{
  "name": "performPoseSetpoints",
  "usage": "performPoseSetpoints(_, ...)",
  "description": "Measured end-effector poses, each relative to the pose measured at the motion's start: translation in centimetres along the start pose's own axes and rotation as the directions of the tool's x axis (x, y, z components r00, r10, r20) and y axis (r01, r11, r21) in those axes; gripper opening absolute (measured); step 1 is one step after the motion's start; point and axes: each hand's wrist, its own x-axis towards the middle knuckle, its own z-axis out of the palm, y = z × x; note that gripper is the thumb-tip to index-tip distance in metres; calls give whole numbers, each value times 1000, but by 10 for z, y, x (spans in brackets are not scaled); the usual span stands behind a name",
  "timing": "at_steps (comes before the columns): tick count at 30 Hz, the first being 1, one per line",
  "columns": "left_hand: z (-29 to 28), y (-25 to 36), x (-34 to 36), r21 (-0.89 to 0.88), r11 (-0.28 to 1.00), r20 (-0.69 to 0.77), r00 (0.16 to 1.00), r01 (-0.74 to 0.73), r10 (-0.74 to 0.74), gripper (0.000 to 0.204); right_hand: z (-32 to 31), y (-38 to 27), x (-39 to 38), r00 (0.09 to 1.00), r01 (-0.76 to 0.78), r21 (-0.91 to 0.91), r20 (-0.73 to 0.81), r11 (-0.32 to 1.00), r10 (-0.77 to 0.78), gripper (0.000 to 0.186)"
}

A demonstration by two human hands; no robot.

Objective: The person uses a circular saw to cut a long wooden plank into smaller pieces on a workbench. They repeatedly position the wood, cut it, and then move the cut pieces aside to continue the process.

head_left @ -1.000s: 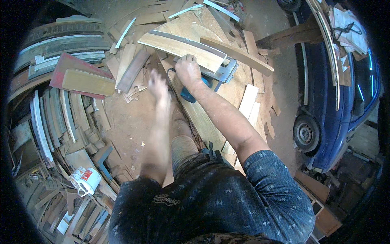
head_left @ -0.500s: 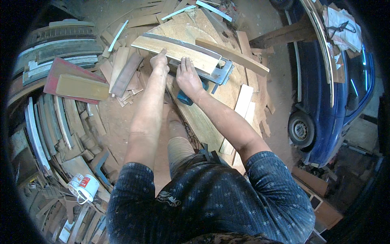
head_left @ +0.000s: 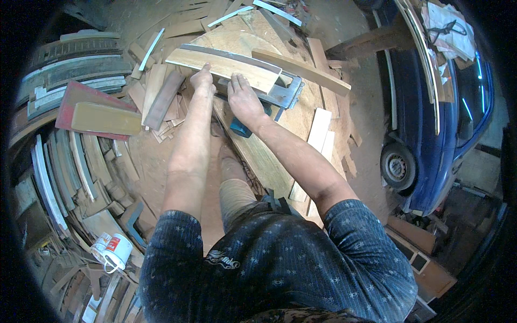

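A pale wooden board lies slantwise over a low blue machine with a flat metal bed, which looks like a small bench planer. Near the board's left part, my left hand grips its near edge, index finger stretched along the wood. Farther right, my right hand rests its straight fingers against the same edge. A dark grey strip, perhaps the machine's fence, runs behind the board. The machine's blue-green lower housing shows beneath my right wrist. The board's underside is hidden.
A long wooden bar lies behind the machine on a sawdust-strewn sheet. Pale offcuts lie at right, beyond them a blue car. Stacked planks, a red panel and a white bucket occupy the left.
The board and both hands have slid slightly left along the machine. The whole view has also shifted a little. Both hands keep their hold and pose.
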Motion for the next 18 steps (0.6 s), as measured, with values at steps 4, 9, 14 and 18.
performPoseSetpoints(4, -2, -2, 16, -23, 1000, 41, 999, 4, -3, 48, 2, -3, 7, 1000, -20, 13, 17, 1000, 20, 45)
performPoseSetpoints(9, -39, 10, 77, 115, 993, 85, 996, -12, 2, 31, 4, -25, 33, 1000, 7, 54, 3, 999, -7, 43)
performPoseSetpoints(14, -104, 29, 74, -150, 985, 343, 930, -88, 135, 21, -40, -50, 9, 999, 7, 411, -46, 912, 13, 44)
performPoseSetpoints(18, -162, 51, 8, -205, 976, 376, 914, -80, 154, 37, -125, -61, -70, 966, 82, 685, -233, 724, 111, 51)
